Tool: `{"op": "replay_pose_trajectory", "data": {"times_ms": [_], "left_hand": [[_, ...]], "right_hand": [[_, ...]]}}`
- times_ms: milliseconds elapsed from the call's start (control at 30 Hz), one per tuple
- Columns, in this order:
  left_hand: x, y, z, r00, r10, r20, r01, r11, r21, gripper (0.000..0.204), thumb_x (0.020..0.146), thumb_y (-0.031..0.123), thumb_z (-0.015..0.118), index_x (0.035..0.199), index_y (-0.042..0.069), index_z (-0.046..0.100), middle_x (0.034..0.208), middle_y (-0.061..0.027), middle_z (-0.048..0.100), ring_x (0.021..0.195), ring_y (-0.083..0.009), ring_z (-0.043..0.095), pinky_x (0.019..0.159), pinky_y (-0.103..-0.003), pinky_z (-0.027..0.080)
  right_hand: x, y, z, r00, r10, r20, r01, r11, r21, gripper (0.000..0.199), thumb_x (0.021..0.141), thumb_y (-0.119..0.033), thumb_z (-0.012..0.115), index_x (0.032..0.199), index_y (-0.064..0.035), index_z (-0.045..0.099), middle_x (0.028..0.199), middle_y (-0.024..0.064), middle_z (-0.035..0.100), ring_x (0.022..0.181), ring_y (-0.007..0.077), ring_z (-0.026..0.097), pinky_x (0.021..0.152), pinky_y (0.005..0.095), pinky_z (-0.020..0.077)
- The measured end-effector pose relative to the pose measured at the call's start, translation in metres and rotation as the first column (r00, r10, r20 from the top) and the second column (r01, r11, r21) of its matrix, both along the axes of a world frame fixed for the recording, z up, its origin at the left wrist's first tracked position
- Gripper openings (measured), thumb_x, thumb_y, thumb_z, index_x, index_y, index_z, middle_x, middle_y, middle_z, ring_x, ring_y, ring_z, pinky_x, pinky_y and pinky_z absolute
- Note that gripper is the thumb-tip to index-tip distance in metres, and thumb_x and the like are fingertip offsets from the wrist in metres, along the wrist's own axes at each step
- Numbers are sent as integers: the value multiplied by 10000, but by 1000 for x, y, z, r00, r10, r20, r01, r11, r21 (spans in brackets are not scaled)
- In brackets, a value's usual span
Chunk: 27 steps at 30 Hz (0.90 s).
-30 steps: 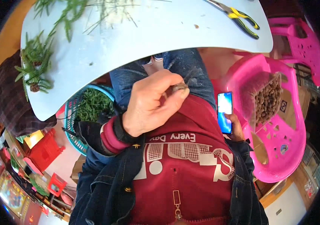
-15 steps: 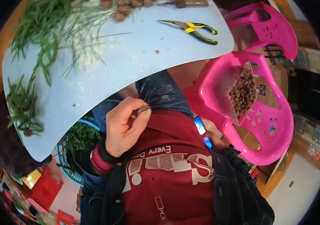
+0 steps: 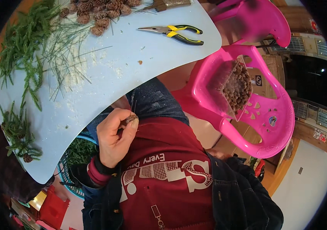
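Note:
My left hand point(image 3: 113, 136) is closed in a pinch in front of my red shirt. Between thumb and forefinger it grips a small brown pine cone point(image 3: 131, 119), with thin wires sticking up from it. Of my right hand point(image 3: 221, 154) only a small part shows beside my jacket, its fingers hidden. On the pale blue table point(image 3: 106, 82) lie long-nose pliers point(image 3: 168, 31) with yellow and black handles. Past them is a heap of larger pine cones point(image 3: 102, 14). Thin green wires point(image 3: 61, 65) are spread over white flecks, next to green artificial fir sprigs point(image 3: 21, 48).
A sprig with small cones point(image 3: 19, 134) lies at the table's left edge. On the pink chair point(image 3: 282, 132) to the right stands a clear box of small cones point(image 3: 238, 90). A blue basket point(image 3: 61, 172) of greenery is under the table. Another pink chair point(image 3: 274, 23) stands behind.
The view has shifted, so the table and chair appear displaced. My right hand held a lit phone before; the phone is now out of sight. My left hand keeps its pinch on the pine cone.

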<state>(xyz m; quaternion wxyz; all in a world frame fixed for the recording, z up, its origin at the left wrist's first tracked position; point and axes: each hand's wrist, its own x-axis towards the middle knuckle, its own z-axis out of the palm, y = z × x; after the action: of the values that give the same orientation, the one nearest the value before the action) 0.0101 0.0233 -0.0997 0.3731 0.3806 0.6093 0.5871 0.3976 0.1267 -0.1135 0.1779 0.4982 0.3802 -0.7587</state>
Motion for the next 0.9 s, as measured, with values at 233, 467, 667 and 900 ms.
{"op": "replay_pose_trajectory", "data": {"times_ms": [233, 467, 667, 900], "left_hand": [[-4, 2, 2, 997, 71, 4, -71, 997, -24, 105, 815, -10, 609, 913, -14, 574, 761, -52, 572, 638, -96, 535, 571, -210, 428], [-4, 2, 3, 1000, -1, -11, 1, 1000, -12, 87, 843, -11, 578, 925, -32, 561, 789, -46, 546, 650, -85, 522, 596, -203, 425], [-5, -3, 2, 999, -24, -25, 25, 1000, 4, 79, 863, -16, 555, 936, -45, 551, 811, -46, 538, 663, -75, 512, 618, -198, 425], [-4, -1, 5, 997, 77, -8, -77, 997, 25, 114, 817, -4, 623, 920, -16, 576, 762, -48, 572, 626, -89, 528, 561, -207, 429]], "right_hand": [[28, -4, -39, 949, -187, 254, 222, 968, -117, 422, 973, -389, 416, 1217, -61, 523, 1028, 32, 640, 857, 117, 606, 770, 269, 491], [46, -10, -58, 975, -134, 178, 169, 965, -202, 507, 990, -349, 368, 1399, -51, 340, 1335, 65, 480, 1125, 125, 500, 972, 276, 394], [22, 1, -36, 1000, -16, 25, 19, 990, -142, 466, 991, -303, 363, 1382, -48, 367, 1324, 63, 487, 1144, 136, 487, 991, 284, 375], [-1, 28, -16, 940, -97, 327, 120, 992, -49, 447, 949, -344, 441, 1273, -39, 487, 1194, 68, 567, 1027, 147, 545, 914, 298, 425]]}}
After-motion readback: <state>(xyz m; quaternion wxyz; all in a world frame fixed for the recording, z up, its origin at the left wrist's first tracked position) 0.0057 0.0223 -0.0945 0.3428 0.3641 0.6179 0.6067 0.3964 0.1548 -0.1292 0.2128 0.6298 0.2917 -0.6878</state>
